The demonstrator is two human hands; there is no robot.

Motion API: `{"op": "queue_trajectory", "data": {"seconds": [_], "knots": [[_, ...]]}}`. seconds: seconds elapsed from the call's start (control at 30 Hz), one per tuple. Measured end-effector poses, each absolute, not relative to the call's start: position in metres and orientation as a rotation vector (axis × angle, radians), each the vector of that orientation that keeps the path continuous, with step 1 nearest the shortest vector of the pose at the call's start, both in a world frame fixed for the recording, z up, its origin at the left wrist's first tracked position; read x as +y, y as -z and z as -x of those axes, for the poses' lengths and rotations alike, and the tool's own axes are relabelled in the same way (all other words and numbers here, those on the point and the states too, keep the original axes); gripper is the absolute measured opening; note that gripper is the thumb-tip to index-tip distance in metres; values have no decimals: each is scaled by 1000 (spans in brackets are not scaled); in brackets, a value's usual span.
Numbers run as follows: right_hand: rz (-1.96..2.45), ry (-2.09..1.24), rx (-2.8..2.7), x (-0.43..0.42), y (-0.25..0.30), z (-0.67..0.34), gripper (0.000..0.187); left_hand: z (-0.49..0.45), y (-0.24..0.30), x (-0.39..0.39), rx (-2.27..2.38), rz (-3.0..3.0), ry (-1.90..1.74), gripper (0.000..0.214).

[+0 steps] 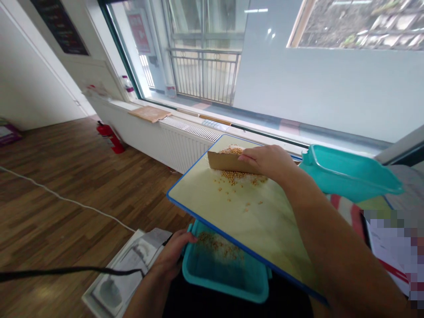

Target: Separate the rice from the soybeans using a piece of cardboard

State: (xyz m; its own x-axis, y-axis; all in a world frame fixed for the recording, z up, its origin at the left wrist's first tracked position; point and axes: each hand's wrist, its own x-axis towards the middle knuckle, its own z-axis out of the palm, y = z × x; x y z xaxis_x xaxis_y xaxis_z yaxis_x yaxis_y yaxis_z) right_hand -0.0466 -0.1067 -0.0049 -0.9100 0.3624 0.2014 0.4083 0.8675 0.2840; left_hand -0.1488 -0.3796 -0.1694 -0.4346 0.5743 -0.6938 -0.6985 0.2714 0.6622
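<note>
My right hand (265, 160) grips a strip of brown cardboard (228, 162), standing on edge on a pale yellow table top (198, 194) with a blue rim. Dried yellow beans or kernels (233, 176), mixed with small white grains, lie on both sides of the strip, a few scattered toward the near edge. My left hand (177, 247) is closed on the left rim of a teal plastic bin (228, 282), held under the table's near edge. Similar kernels and grains lie in this bin.
Another teal bin (354, 172) stands at the right, beside a phone (386, 247) and a red-and-white cloth (344, 207). A radiator (188, 145) runs below the window behind the table. A white box (122, 274) and a red fire extinguisher (111, 138) are on the floor at left.
</note>
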Motion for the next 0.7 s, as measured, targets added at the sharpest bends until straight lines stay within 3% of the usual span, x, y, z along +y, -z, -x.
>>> {"op": "queue_trajectory", "data": {"seconds": [0.7], "knots": [[477, 458, -2906, -118, 4, 43, 50, 163, 154, -387, 1427, 115, -1437, 27]]}}
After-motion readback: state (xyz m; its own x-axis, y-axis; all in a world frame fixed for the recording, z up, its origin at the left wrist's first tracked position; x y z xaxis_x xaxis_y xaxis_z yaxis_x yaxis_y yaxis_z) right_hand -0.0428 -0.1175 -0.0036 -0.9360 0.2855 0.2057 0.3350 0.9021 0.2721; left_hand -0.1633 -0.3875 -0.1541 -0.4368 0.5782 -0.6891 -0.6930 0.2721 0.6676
